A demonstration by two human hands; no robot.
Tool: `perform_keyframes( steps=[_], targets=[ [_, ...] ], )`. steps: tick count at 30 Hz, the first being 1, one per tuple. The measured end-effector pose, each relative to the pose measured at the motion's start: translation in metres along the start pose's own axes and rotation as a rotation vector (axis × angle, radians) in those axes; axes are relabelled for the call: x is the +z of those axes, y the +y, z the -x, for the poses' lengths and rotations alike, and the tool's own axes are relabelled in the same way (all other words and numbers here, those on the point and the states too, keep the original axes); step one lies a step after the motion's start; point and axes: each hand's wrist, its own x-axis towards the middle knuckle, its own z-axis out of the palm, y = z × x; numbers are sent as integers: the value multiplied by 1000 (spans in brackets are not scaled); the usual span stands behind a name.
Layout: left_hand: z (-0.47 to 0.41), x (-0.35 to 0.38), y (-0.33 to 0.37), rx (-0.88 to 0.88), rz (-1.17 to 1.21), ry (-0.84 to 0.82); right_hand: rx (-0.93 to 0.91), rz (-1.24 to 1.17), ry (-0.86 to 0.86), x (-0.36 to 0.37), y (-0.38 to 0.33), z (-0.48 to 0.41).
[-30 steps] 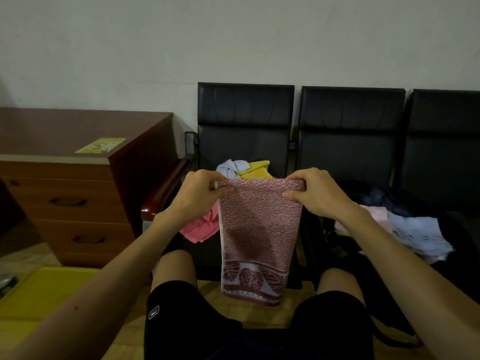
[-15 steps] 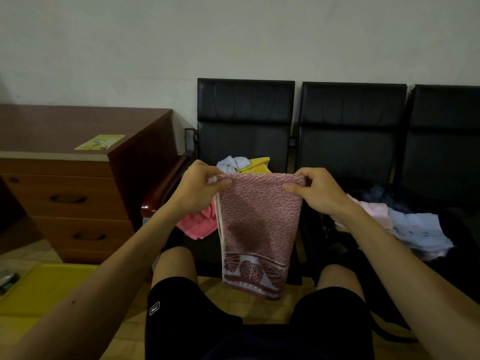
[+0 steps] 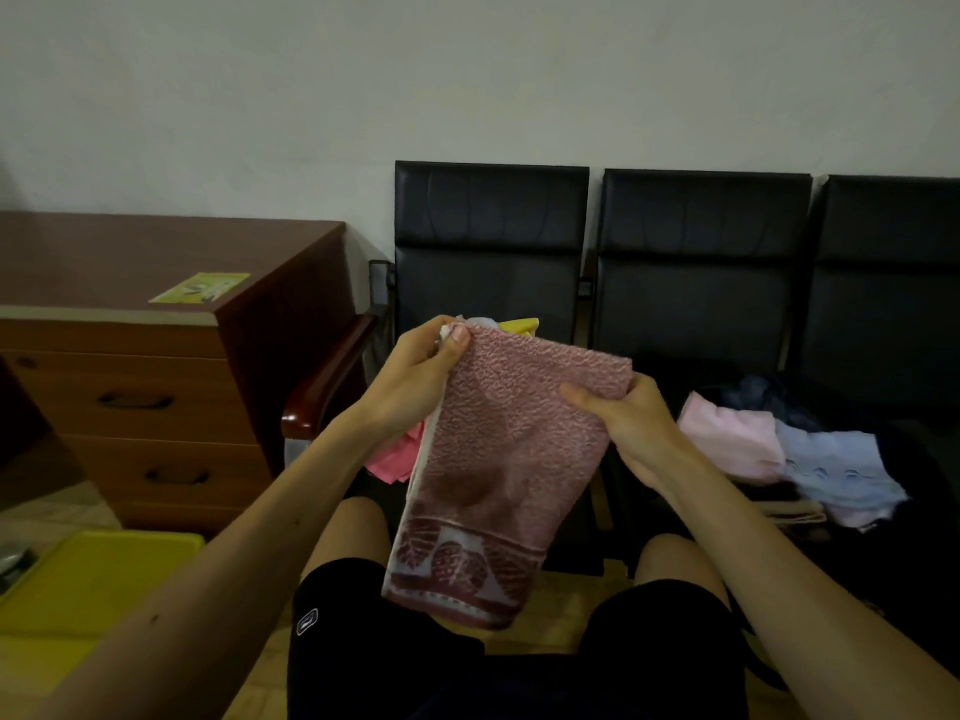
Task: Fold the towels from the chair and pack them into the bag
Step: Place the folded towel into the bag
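At frame centre the maroon towel (image 3: 498, 459) hangs folded lengthwise, its top corners pinched by the left hand (image 3: 415, 376) and right hand (image 3: 634, 423); folding looks half done, and halving it again likely comes next

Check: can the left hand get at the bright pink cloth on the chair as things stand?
Probably not yet: the left hand grips the red towel. Once freed, likely yes; the bright pink cloth lies below its wrist, seemingly unblocked.
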Motion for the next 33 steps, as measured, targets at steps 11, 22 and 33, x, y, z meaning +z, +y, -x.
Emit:
perform_keyframes(
  steps=[11, 22, 33],
  targets=[
    [-3, -2, 5, 74, -39, 119, 244, -97, -163, 10, 45, 24],
    [-3, -11, -8, -282, 277, 176, 151, -180, -124, 19, -2, 25],
    [56, 9, -41, -457, 836, -28, 102, -239, -96, 29, -20, 25]
  ],
)
